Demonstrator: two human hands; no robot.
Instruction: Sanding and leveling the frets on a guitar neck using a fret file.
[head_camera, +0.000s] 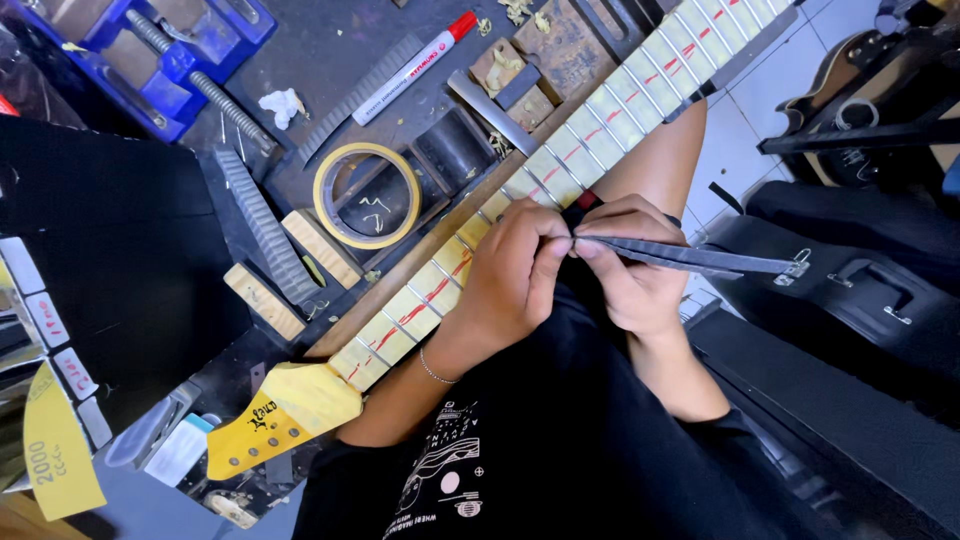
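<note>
Head view looks straight down at a guitar neck (560, 165) lying slantwise on a dark table (300, 60), running from 7 o'clock up to 1 o'clock. The neck is covered in pale tape between its shiny metal bars, and red marks run along the middle of many of those bars. A thin grey metal file (690, 257) lies flat across the neck near the middle of the picture. The right hand (632, 270) is closed around the file's near end, at about 3 o'clock from the centre. The left hand (512, 275) rests on the neck beside it, with its fingertips pinching the file's tip.

Red marks show both above and below the hands, so it looks like a lot of bars still wait for the file. I cannot tell which bars are done.

Further out, a ring of yellow tape (367, 195) sits at 10 o'clock. A red and white marker (415, 68) lies at 12 o'clock, next to a blue vise (170, 55) at 11 o'clock. A black case (850, 285) sits at 3 o'clock.

The hands hide the exact spot where the file touches. The top of the neck is cut off by the picture's edge.
</note>
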